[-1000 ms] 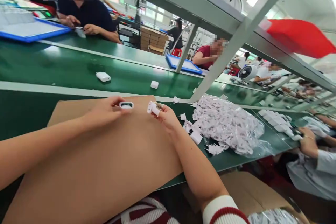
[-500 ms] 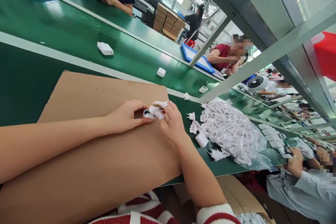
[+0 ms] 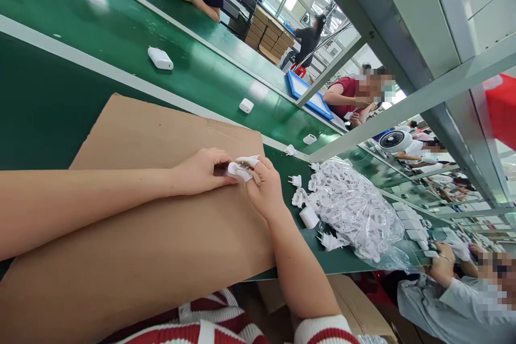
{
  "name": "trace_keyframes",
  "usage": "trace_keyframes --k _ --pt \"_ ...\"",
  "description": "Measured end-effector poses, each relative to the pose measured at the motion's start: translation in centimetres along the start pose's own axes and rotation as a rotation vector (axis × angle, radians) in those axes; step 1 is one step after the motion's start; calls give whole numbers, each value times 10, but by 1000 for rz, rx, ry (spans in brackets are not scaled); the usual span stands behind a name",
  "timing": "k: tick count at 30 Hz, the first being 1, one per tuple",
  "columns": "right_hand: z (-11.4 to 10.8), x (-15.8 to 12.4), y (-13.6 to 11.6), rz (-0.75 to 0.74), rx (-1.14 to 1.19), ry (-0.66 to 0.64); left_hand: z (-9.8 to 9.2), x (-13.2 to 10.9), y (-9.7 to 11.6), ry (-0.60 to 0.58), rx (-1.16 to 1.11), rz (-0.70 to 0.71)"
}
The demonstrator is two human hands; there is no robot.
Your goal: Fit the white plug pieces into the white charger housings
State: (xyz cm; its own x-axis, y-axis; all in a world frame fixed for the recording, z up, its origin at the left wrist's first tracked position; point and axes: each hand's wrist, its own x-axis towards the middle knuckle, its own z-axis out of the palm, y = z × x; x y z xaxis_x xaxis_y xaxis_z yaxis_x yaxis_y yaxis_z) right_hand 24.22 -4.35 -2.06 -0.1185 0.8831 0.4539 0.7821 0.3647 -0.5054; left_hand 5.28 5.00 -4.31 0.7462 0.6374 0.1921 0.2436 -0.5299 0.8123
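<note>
My left hand is closed around a white charger housing, which is mostly hidden behind its fingers. Opposite it, my right hand, with white covers on thumb and fingertip, pinches a white plug piece against the housing's end. Whether the two parts are fully joined cannot be seen. Both hands are above a brown cardboard sheet. To the right of my right hand lie a loose white plug piece, a white charger block and a clear bag of white plug pieces.
Several white chargers are spaced along the green belt beyond the cardboard. A metal frame post slants up at the right. Co-workers sit across the belt and at the right, near rows of white blocks.
The housing's open end showed between my hands before; now the plug piece covers it and my hands are closer together. The whole view has shifted slightly.
</note>
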Motion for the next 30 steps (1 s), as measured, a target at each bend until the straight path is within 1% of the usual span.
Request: trace_keyframes --k 4,9,13,15,19,22,26,30 --pt "2 1 -1 -16 -36 -15 1 0 -1 2 15 20" --pt "1 6 -6 12 -158 -41 2 1 -3 -10 -4 25" --pt "3 8 -7 20 -196 -51 2 2 -5 -4 -22 26" --pt "4 6 -7 13 -161 -16 1 2 -5 -13 -24 17" --pt "7 -2 -6 16 -57 112 0 1 -1 -25 -21 -15" --pt "6 -4 -6 -14 -43 141 -1 1 2 -19 -12 -24" --pt "4 0 -7 -19 -116 64 0 1 1 -21 -28 -35" --pt "3 5 -8 -15 -251 -30 1 2 -2 -10 -3 -21"
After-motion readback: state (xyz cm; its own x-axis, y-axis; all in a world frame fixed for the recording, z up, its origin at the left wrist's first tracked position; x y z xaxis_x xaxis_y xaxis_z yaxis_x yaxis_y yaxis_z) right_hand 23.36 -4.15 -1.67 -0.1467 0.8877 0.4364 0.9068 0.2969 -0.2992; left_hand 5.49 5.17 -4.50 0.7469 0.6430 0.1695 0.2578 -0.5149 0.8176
